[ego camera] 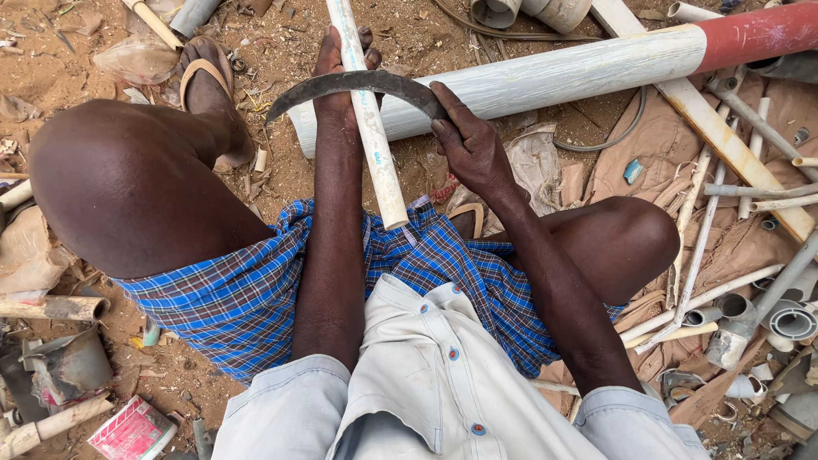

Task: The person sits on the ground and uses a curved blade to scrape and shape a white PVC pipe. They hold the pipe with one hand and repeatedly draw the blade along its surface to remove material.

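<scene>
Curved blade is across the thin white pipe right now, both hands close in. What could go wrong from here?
1. The left hand grips the thin white pipe right beside the curved blade; a slip could likely cut its fingers.
2. The right hand seems to hold the blade itself, not a handle, so the edge might cut the palm.
3. The pipe's near end hangs free above the checked shorts; it could twist or jump, possibly sending the blade toward the bare knees.
</scene>
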